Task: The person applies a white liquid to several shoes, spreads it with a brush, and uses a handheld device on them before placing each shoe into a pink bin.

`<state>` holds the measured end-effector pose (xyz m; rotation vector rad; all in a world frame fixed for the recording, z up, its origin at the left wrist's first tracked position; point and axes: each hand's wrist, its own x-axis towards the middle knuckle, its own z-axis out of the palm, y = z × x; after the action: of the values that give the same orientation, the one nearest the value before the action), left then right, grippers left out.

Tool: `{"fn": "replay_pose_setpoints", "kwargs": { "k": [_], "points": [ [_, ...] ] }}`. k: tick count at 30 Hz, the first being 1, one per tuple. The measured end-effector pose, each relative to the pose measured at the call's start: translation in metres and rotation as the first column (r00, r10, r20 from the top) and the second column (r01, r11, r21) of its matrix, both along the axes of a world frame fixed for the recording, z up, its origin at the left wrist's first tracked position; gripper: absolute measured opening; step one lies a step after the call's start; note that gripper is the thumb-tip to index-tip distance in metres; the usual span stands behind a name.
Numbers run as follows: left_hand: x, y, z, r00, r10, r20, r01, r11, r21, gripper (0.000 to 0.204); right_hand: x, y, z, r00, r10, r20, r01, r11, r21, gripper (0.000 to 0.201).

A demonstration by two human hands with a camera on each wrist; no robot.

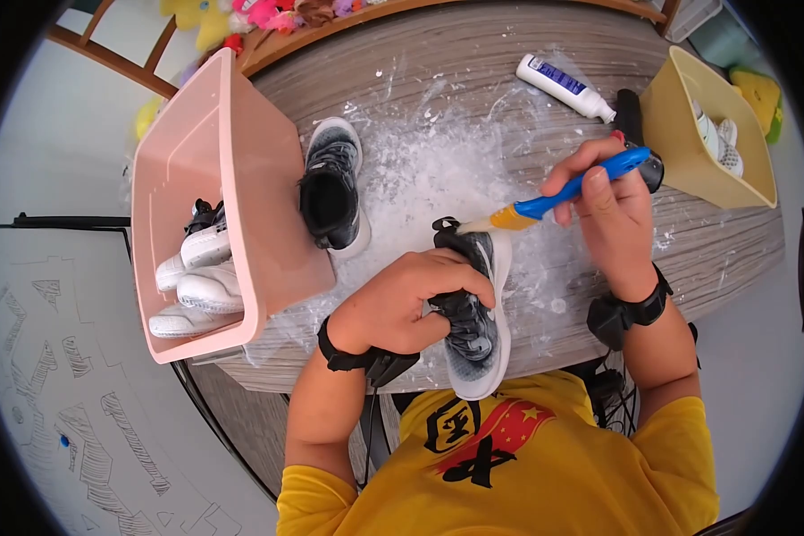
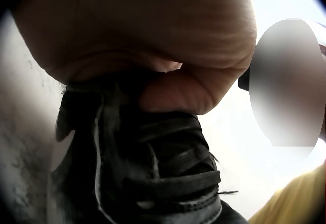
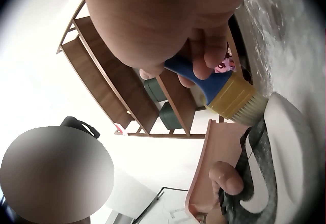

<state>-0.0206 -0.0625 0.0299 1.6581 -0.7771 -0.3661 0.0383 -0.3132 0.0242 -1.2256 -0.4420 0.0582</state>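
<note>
A black and grey shoe (image 1: 470,335) with a white sole lies on its side or tilted near the table's front edge. The left hand (image 1: 411,299) grips it around the ankle opening; in the left wrist view the thumb (image 2: 178,94) presses by the laces (image 2: 173,158). The right hand (image 1: 612,210) holds a brush (image 1: 545,204) with a blue handle and yellow band. In the right wrist view, the pale bristles (image 3: 249,110) touch the heel end of the shoe's white sole (image 3: 290,142). A matching shoe (image 1: 332,183) stands beside the pink bin.
The pink bin (image 1: 281,196) at the left holds several white shoes (image 1: 210,290). A white bottle (image 1: 565,87) lies at the back, near a dark-handled object (image 1: 629,116). The yellow bin (image 1: 706,152) at the right holds white shoes (image 1: 728,147). White residue covers the tabletop (image 1: 438,152).
</note>
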Motion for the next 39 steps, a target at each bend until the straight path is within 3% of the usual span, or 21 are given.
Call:
{"fn": "replay_pose_setpoints", "kwargs": {
  "k": [3, 9, 12, 15, 21, 27, 32, 39],
  "points": [
    [0.003, 0.004, 0.005, 0.999, -0.039, -0.015, 0.040, 0.998, 0.057, 0.044, 0.000, -0.010, 0.006, 0.994, -0.001, -0.106, 0.008, 0.998, 0.069, 0.023],
    [0.002, 0.003, 0.003, 1.000, -0.015, -0.004, 0.015, 0.999, 0.034, 0.043, 0.004, -0.005, 0.007, 0.979, -0.161, -0.127, 0.176, 0.978, 0.115, 0.022],
    [0.001, 0.001, -0.002, 1.000, 0.012, 0.006, -0.012, 1.000, 0.002, 0.044, 0.006, 0.000, 0.005, 0.975, -0.216, -0.043, 0.219, 0.972, 0.089, 0.020],
    [0.002, 0.002, 0.001, 1.000, -0.011, -0.001, 0.011, 1.000, 0.028, 0.043, 0.005, 0.001, -0.004, 0.982, -0.140, 0.123, 0.143, 0.990, -0.012, 0.018],
    [0.002, 0.002, 0.004, 0.999, -0.040, -0.018, 0.041, 0.998, 0.051, 0.043, -0.004, 0.004, -0.005, 0.983, 0.121, 0.140, -0.108, 0.989, -0.098, 0.019],
    [0.002, 0.002, 0.003, 0.999, -0.048, -0.008, 0.048, 0.997, 0.064, 0.043, -0.004, 0.002, -0.003, 0.969, 0.118, 0.219, -0.101, 0.991, -0.085, 0.023],
    [-0.001, -0.002, -0.001, 1.000, 0.021, 0.015, -0.021, 0.999, 0.025, 0.045, -0.006, -0.002, 0.003, 0.981, 0.054, 0.184, -0.044, 0.997, -0.060, 0.026],
    [0.001, 0.002, 0.003, 1.000, -0.027, -0.009, 0.027, 0.998, 0.057, 0.044, -0.007, -0.004, 0.006, 0.991, 0.028, 0.128, -0.025, 0.999, -0.025, 0.025]
  ]
}}
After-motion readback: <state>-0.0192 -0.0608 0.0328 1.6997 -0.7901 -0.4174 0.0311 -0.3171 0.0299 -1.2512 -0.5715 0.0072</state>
